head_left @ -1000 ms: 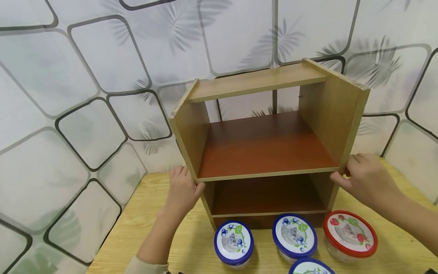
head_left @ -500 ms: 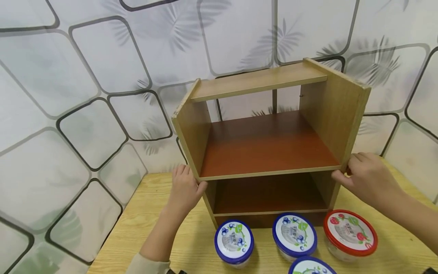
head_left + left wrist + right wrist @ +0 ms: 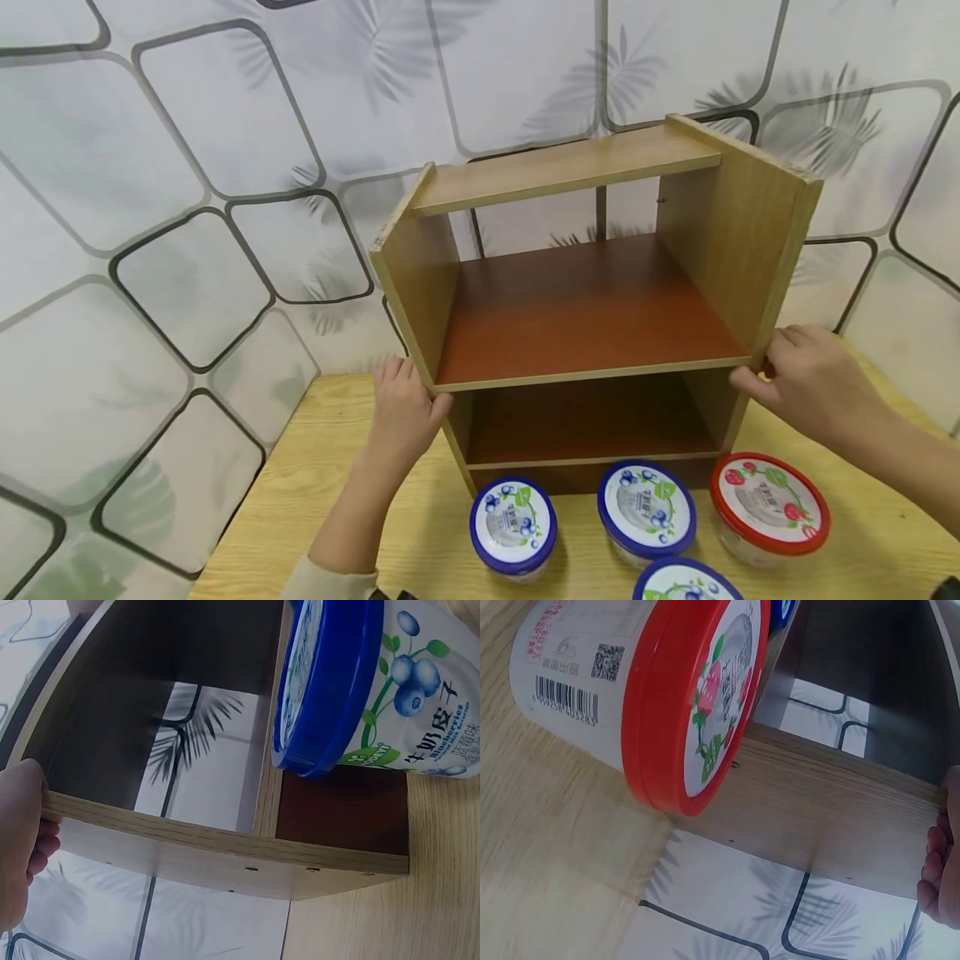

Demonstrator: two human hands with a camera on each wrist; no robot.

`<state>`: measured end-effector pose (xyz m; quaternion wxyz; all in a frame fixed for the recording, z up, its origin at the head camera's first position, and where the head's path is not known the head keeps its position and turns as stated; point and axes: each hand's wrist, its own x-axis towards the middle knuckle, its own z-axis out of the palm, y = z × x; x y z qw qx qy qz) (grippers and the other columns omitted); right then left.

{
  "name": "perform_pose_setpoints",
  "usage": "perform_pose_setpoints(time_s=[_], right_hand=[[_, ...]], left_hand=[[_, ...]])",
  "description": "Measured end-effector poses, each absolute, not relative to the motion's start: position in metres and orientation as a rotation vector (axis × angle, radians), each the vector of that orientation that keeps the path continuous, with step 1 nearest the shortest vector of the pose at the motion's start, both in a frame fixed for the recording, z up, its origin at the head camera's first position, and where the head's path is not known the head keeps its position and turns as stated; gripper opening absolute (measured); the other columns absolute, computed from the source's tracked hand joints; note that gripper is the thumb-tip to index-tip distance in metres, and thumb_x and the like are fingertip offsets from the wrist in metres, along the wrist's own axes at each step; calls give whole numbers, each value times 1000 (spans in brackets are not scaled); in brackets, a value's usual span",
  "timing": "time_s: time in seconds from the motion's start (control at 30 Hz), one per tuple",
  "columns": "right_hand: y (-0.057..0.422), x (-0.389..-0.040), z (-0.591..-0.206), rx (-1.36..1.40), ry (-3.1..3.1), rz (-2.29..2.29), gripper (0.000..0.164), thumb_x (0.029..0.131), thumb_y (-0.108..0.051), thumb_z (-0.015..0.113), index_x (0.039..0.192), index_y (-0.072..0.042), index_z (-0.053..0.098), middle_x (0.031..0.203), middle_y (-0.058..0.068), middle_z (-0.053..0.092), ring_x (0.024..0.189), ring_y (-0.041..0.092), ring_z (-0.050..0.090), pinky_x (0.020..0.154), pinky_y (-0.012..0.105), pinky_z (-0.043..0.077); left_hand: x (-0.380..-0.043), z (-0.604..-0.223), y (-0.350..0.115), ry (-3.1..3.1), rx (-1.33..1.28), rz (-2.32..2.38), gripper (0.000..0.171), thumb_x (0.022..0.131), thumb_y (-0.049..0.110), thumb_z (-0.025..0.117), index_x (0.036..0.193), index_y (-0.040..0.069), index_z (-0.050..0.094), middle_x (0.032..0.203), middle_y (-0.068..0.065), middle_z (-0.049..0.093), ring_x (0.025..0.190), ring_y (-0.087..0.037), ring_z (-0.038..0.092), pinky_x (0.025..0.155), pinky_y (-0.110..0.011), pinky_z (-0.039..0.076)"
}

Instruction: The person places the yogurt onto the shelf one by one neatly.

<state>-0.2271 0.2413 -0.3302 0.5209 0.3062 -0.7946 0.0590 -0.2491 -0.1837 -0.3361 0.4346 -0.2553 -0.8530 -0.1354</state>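
A small wooden shelf unit (image 3: 592, 317) with reddish-brown boards stands on the table, its open front facing me. My left hand (image 3: 405, 408) grips its left side panel at the height of the middle board, thumb on the front edge. In the left wrist view, the fingers (image 3: 43, 851) curl behind that panel's edge. On the opposite side, my right hand (image 3: 813, 379) holds the right panel at about the same height. The right wrist view shows its curled fingers (image 3: 931, 862) against the outer face of the panel.
Several lidded plastic tubs stand before the unit: a left blue-lidded tub (image 3: 513, 527), a middle blue-lidded tub (image 3: 647, 510), a nearer one (image 3: 686, 583) cut off by the frame, and a red-lidded tub (image 3: 770, 504) at right. A patterned wall covering (image 3: 225, 108) rises behind the wooden table (image 3: 300, 467).
The head view has shifted slightly. Both hands keep their hold on the side panels, and the shelf unit and tubs stay in place.
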Motion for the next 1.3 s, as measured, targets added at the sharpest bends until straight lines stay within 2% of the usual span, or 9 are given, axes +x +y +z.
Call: perform_pose_setpoints(time_s=[0.3, 0.57, 0.9, 1.03, 1.3], right_hand=[[239, -225, -333, 744, -1889, 135, 58, 97, -45, 29, 60, -2, 43, 49, 3, 39, 47, 18, 32, 43, 34, 26], [236, -221, -335, 717, -1914, 140, 61, 98, -46, 26, 57, -3, 41, 50, 2, 36, 48, 16, 29, 44, 31, 23], [237, -222, -338, 688, -1912, 153, 63, 97, -49, 27, 56, -4, 41, 50, 2, 36, 48, 17, 29, 44, 32, 23], [238, -223, -338, 680, -1904, 144, 63, 97, -49, 27, 55, -4, 40, 50, 3, 35, 46, 18, 30, 43, 33, 22], [239, -222, -331, 664, -1910, 27, 60, 97, -46, 25, 57, -3, 37, 46, 6, 35, 43, 22, 31, 42, 33, 22]], left_hand=[[-242, -343, -181, -2144, -602, -332, 15, 72, 14, 56, 80, 1, 53, 74, -13, 56, 74, -31, 47, 76, -45, 35], [-241, -345, -182, -2153, -588, -335, 16, 73, 15, 55, 82, 2, 54, 75, -13, 57, 77, -33, 49, 83, -48, 37], [-242, -337, -186, -2109, -593, -172, 20, 75, 22, 57, 80, 2, 56, 74, -12, 59, 72, -32, 51, 71, -43, 40], [-243, -334, -186, -2100, -596, -119, 24, 74, 25, 60, 79, 2, 56, 72, -12, 60, 71, -32, 53, 70, -42, 40], [-245, -331, -187, -2066, -615, -90, 20, 73, 25, 57, 72, 6, 52, 62, -6, 53, 66, -28, 53, 69, -40, 40]])
